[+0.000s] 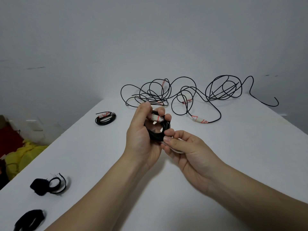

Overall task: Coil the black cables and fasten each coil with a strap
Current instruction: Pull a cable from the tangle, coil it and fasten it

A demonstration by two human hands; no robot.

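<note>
Left hand [141, 135] curls its fingers round a small black cable coil [157, 137], holding it above the white table [233, 164]. Right hand [188, 150] pinches a pale strap [177, 151] against the coil's near edge.

- The counter [86, 155] is plain white; the wall [100, 39] behind it is flat pale grey with a few faint dark scuffs.
- The loose cables [159, 99] are black, with white tape tags [200, 120] scribbled in red-orange.
- The held coil [160, 130] is black, its tag white with red marks.
- The pale strip [177, 150] at that coil is off-white.
- The finished coil [105, 120] is black, with a white, red-marked tag and a grey band.
- The fuzzy straps [50, 184] are black.
- Beside the counter, a cloth [21, 155] is bright yellow and a surface [10, 139] dark red.
</note>
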